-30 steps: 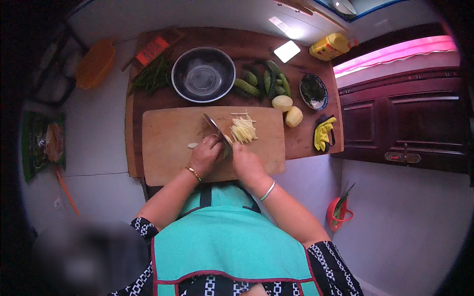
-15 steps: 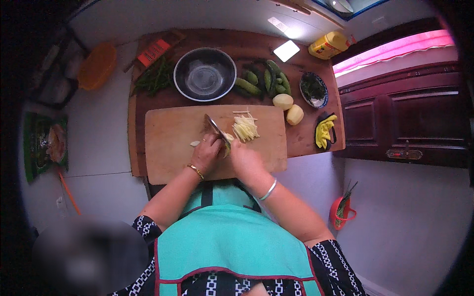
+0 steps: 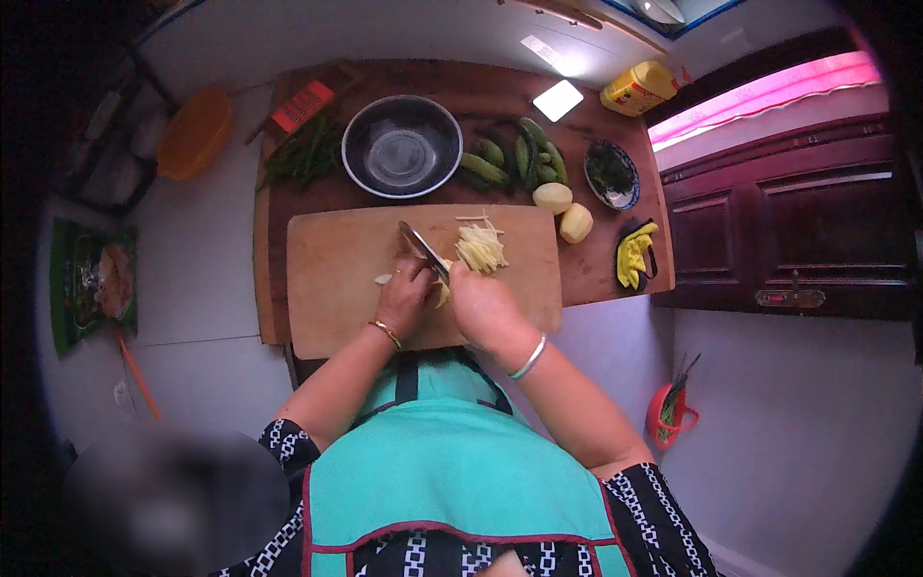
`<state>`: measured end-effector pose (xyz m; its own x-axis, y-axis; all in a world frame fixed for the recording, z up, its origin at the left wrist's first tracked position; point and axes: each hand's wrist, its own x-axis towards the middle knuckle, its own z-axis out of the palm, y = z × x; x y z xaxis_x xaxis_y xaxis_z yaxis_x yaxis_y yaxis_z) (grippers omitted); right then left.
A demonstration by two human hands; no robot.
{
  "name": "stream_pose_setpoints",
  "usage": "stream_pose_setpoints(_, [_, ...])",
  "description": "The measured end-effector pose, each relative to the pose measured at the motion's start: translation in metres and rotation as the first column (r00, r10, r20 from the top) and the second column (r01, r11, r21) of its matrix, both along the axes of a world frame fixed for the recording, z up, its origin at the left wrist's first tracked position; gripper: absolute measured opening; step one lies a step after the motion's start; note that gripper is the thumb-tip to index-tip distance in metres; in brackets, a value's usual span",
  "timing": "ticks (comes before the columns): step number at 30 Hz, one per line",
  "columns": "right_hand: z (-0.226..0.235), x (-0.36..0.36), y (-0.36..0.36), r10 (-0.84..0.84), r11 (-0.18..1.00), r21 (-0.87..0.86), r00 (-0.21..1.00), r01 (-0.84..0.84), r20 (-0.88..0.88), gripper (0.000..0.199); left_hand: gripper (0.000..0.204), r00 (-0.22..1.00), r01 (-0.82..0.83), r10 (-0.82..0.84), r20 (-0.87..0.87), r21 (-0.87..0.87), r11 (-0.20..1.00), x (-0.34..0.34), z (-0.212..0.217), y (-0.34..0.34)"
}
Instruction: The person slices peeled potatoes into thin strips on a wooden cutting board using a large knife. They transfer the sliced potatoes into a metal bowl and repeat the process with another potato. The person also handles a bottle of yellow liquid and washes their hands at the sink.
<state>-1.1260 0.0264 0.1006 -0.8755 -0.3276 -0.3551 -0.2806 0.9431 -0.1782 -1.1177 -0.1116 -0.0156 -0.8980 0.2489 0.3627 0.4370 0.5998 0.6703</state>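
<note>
My right hand [image 3: 480, 300] grips a kitchen knife [image 3: 424, 248], its blade slanting up and left over the wooden cutting board [image 3: 332, 288]. Close against the blade's left side, my left hand [image 3: 406, 293] has its fingers bent and pressed down on potato slices, mostly hidden between the hand and the knife. Yellowish cut pieces [image 3: 443, 293] show just below the blade. Beyond my right hand lies a small heap of potato strips [image 3: 481, 247]. One pale slice [image 3: 383, 280] rests left of my left hand.
Behind the board stands a metal basin [image 3: 402, 146], with green vegetables [image 3: 303, 159] to its left and cucumbers [image 3: 486, 168] to its right. Two peeled potatoes [image 3: 575, 223] sit by the board's right corner. Farther right are a patterned bowl [image 3: 611, 176] and a yellow-black cloth item [image 3: 635, 256].
The knife blade has turned so that more of its flat side shows, while my right hand keeps its grip. My left hand stays at nearly the same spot. The whole view has shifted slightly.
</note>
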Motion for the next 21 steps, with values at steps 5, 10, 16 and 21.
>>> stream_pose_setpoints(5, [-0.023,0.018,0.006,-0.057,0.997,-0.046,0.996,0.054,-0.074,0.011,0.019,1.0,-0.019,0.019,-0.014,0.015,1.0,0.002,0.006,0.001])
stream_pose_setpoints(10, [-0.01,0.006,0.001,-0.024,0.998,-0.063,1.0,0.023,-0.007,0.011,0.017,0.999,-0.033,0.032,-0.019,-0.008,0.999,0.001,0.0,0.0])
stream_pose_setpoints(16, [-0.042,0.022,0.007,-0.08,0.996,-0.047,0.995,0.078,-0.056,0.012,0.018,0.999,-0.027,0.025,-0.032,-0.058,0.998,0.004,0.009,-0.012])
stream_pose_setpoints(21, [-0.03,0.015,0.002,-0.058,0.998,-0.014,0.998,0.058,-0.023,0.014,0.024,0.986,0.151,-0.159,-0.042,-0.154,0.977,0.005,0.009,-0.027])
